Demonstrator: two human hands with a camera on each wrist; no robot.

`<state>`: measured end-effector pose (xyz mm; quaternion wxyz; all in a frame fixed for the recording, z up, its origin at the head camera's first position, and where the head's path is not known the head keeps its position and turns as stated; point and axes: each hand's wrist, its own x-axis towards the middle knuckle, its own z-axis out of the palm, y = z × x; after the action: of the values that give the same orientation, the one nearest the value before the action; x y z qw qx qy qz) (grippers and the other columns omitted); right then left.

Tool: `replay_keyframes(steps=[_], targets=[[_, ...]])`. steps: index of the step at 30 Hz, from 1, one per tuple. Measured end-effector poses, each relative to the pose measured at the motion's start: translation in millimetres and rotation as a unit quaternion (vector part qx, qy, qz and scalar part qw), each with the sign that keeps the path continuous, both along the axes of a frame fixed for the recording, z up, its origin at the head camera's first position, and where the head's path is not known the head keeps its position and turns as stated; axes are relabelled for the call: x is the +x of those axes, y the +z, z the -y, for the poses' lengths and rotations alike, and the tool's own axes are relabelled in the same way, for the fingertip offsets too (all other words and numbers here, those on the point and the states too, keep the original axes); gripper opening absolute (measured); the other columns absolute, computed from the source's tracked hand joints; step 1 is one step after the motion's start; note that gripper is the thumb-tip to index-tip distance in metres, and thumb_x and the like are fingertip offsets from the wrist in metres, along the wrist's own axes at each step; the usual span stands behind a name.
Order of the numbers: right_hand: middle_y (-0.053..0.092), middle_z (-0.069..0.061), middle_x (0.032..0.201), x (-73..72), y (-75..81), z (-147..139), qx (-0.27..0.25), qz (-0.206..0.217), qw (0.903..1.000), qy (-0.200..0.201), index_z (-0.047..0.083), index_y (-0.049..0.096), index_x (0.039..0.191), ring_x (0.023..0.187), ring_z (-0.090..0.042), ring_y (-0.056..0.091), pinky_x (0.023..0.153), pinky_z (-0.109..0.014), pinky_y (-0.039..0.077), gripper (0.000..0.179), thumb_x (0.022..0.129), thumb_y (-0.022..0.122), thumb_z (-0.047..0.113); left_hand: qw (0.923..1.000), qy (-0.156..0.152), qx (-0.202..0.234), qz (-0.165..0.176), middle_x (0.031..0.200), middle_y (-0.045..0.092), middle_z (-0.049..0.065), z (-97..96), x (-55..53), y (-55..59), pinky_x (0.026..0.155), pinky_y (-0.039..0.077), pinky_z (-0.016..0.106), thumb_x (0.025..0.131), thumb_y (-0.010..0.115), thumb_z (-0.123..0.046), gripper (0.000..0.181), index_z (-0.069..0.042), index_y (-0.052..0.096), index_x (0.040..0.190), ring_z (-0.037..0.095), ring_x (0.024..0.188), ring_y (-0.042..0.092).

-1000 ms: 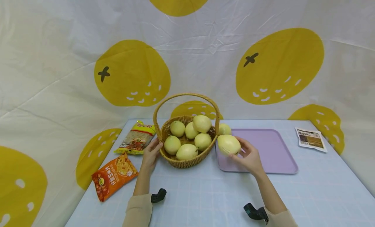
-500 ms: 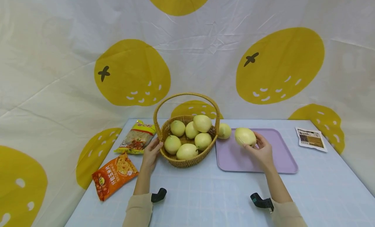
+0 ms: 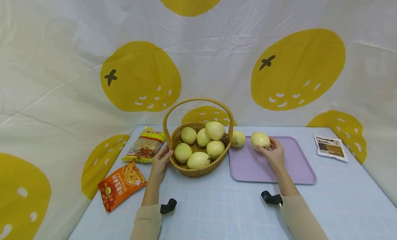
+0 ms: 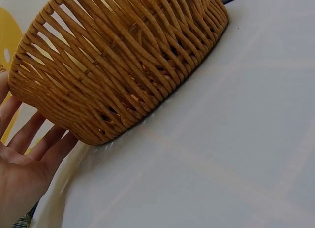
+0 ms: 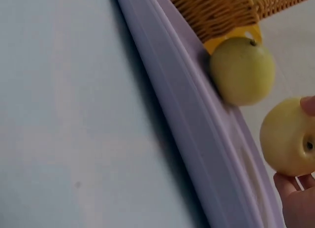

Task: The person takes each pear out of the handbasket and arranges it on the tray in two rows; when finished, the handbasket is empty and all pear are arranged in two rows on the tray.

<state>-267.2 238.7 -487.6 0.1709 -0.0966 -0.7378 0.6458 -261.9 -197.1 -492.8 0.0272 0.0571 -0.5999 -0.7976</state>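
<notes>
My right hand (image 3: 274, 154) holds a pale yellow pear (image 3: 260, 141) over the purple tray (image 3: 288, 164), thumb on the near side and fingers round the right. In the right wrist view the held pear (image 5: 285, 139) shows its dimpled end, and whether it touches the tray is unclear. Another pear (image 3: 238, 139) sits at the tray's back left corner, by the wicker basket (image 3: 198, 171). Several pears (image 3: 198, 160) lie in that basket under its arched handle. My left hand (image 3: 160, 163) rests against the basket's left side, fairly straight fingers (image 4: 30, 134) touching the weave.
Left of the basket lie a yellow food packet (image 3: 145, 145) and an orange snack bag (image 3: 122, 185). A small white packet (image 3: 330, 147) is at the far right. Behind the pale blue tablecloth (image 3: 217, 212) hangs a fruit-print cloth (image 3: 217, 61).
My right hand has carried the pear rightward from beside the basket to above the tray, then slightly back and lower. My left hand and the basket have stayed put.
</notes>
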Motion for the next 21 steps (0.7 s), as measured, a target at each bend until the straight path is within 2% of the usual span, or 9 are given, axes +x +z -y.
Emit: replay_keyframes(steps=[6,15,21], targets=[[0.043,-0.022,0.138,-11.3,-5.9,3.8,0.002,0.01,0.9999,0.0,-0.007,0.038,0.139,0.122,-0.031,0.045,0.089,-0.013,0.042,0.071,0.079,0.074,0.007,1.0,-0.003,-0.001,0.002,0.139,0.044,0.021,0.3,2.0,-0.1,0.081,0.051,0.022,0.09,0.064,-0.012,0.054,-0.002,0.045,0.139,0.006,0.099,0.06],[0.046,-0.023,0.135,-24.2,-16.7,7.9,0.002,0.006,0.9999,-0.015,-0.007,0.04,0.138,0.119,-0.03,0.047,0.094,-0.023,0.043,0.071,0.077,0.075,0.005,1.0,-0.005,-0.002,-0.001,0.139,0.043,0.021,-0.8,2.6,1.4,0.082,0.051,0.023,0.09,0.064,-0.013,0.055,-0.002,0.044,0.14,0.008,0.101,0.059],[0.044,-0.024,0.137,-27.7,-16.1,11.2,-0.004,-0.002,0.9999,-0.011,-0.007,0.038,0.139,0.122,-0.032,0.045,0.092,-0.021,0.042,0.073,0.077,0.074,0.005,1.0,-0.004,0.0,0.002,0.139,0.045,0.019,-0.3,1.7,0.8,0.082,0.051,0.023,0.091,0.063,-0.011,0.051,-0.004,0.046,0.138,0.006,0.1,0.06]])
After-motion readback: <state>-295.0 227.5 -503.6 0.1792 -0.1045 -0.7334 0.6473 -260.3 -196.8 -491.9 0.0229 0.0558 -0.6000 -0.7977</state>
